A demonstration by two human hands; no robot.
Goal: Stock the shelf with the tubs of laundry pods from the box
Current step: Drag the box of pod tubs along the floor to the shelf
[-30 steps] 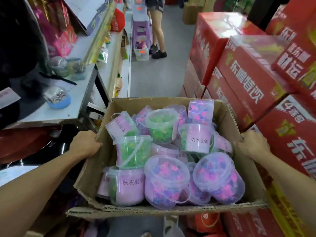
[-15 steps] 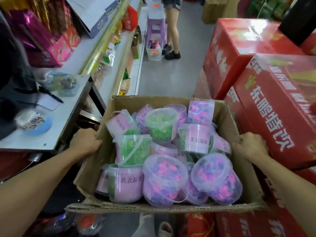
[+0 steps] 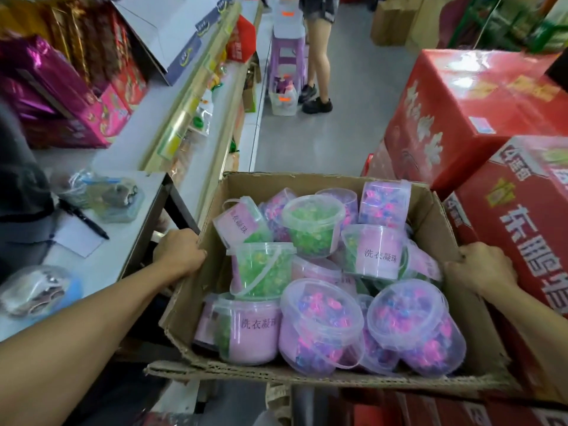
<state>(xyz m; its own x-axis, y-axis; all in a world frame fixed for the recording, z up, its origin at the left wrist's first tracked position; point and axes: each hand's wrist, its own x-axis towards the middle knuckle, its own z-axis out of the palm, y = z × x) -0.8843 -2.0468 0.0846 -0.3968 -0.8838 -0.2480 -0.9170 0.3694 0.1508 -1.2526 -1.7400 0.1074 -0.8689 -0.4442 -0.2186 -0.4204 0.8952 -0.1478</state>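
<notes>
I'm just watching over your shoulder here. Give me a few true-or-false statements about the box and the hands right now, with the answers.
1. Both hands grip the cardboard box: the left hand at its left wall, the right hand at its right wall. True.
2. The box holds only tubs of green pods. False: the green tub sits among pink-and-purple ones, such as the near tub.
3. One hand holds a tub lifted out of the box. False: both hands grip the box, and all tubs lie inside.
4. A black pen lies on the counter at left. True.
</notes>
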